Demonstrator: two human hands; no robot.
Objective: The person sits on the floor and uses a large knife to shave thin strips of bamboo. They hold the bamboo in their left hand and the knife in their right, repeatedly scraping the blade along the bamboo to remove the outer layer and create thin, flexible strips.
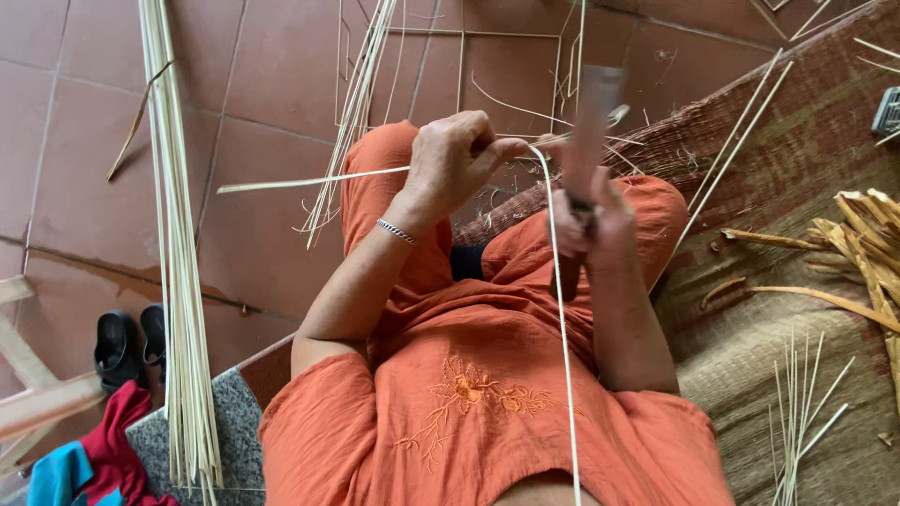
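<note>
you sit over a red tiled floor (262,84), with a brown woven mat (797,169) spread on your right side. your orange clothes (487,403) fill the lower middle of the view, knees raised ahead of you.

a long bundle of pale strips (178,281) lies on the floor to your left, running from the top edge down to the bottom. a second, looser bunch of strips (361,103) stands beyond your left knee. on the mat at the far right sits a pile of dry brown peelings (867,244), and a few thin sticks (797,412) lie nearer the bottom right.

at the lower left there is a pair of black sandals (131,342) on the floor, beside red and blue cloth (84,450) and a grey stone edge (230,412).

your left hand (455,159), with a silver bracelet (397,230) on its wrist, is closed around a single thin strip (309,180) that sticks out to the left above your knee. your right hand (586,211) is wrapped tight around the handle of a knife (591,122), blade pointing up and blurred. a thin sliver (561,309) curves from between your hands and hangs down over your lap.
</note>
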